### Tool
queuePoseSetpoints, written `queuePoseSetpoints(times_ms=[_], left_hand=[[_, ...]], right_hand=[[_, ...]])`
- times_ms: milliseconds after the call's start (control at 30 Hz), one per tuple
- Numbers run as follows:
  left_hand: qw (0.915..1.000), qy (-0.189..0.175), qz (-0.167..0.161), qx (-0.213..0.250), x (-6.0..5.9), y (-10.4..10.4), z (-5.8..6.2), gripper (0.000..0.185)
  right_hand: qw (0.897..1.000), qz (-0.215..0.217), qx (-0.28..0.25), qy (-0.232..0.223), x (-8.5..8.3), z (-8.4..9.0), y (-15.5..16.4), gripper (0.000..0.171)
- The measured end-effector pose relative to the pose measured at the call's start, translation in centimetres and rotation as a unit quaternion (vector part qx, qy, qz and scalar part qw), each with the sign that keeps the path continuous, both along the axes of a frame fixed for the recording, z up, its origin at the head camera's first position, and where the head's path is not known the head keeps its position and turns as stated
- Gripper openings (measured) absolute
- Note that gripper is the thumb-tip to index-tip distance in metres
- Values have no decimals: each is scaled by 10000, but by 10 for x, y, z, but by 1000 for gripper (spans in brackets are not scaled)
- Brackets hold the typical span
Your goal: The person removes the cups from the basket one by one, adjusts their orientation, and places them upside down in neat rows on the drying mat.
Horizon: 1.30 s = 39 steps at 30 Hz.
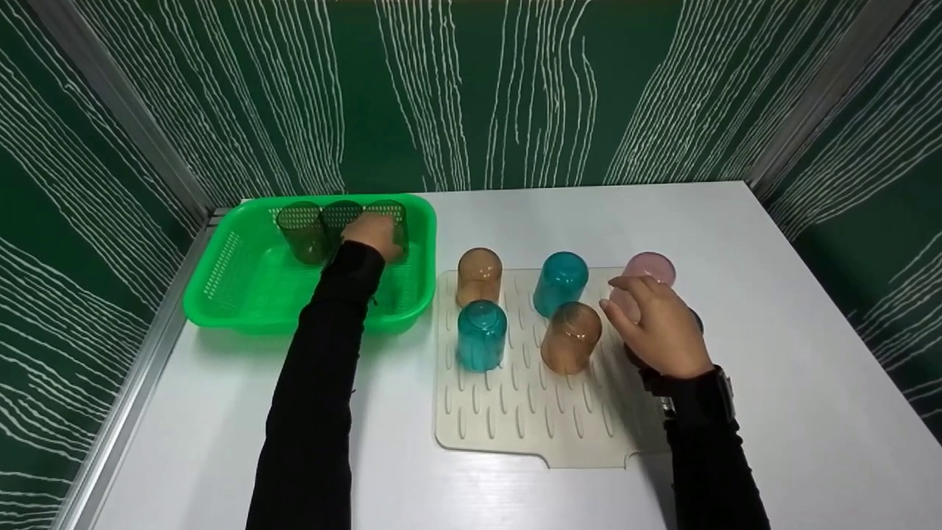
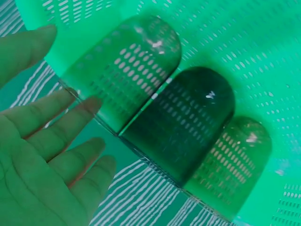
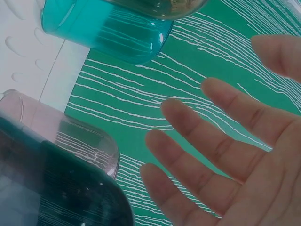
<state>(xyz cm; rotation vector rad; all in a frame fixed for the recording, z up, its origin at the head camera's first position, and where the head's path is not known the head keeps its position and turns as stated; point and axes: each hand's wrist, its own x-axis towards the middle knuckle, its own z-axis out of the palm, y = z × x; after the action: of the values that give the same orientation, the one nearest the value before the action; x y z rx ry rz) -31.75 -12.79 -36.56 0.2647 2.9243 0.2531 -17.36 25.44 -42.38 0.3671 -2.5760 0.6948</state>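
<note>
Left hand (image 1: 375, 234) with fingers spread loose beside three see-through cups (image 2: 183, 117) standing upside down along the far side of the green basket (image 1: 228, 272), right hand (image 1: 659, 324) spread over a dark cup (image 3: 51, 193) on the cream mat (image 1: 515, 412), pink cup (image 1: 651, 266) just beyond, white table (image 1: 809, 412)

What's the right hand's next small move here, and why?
Probably close the right hand round the pink cup: its fingers are spread open beside that upturned cup on the drying mat, holding nothing, while the left hand is at the green basket.
</note>
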Motion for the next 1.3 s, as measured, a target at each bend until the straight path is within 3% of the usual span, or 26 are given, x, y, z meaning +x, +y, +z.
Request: queuePoseSetpoints(times_ms=[267,533,767,1033,1300], left_hand=[[9993,-165,73,-322,-3,8,-6,22],[9973,116,128,-718,-4,15,-16,27],[9944,439,161,-943,-2,14,-17,22],[9975,546,181,-401,2,8,-14,24],[9906,1346,232,16,15,7,0,25]], right_hand=[[9998,-159,87,-82,3,2,1,32],[9998,-97,-8,-188,5,1,3,32],[9997,-86,-35,-215,4,1,5,31],[9996,-72,-74,-244,4,2,4,31],[9991,188,-365,-51,4,3,0,31]])
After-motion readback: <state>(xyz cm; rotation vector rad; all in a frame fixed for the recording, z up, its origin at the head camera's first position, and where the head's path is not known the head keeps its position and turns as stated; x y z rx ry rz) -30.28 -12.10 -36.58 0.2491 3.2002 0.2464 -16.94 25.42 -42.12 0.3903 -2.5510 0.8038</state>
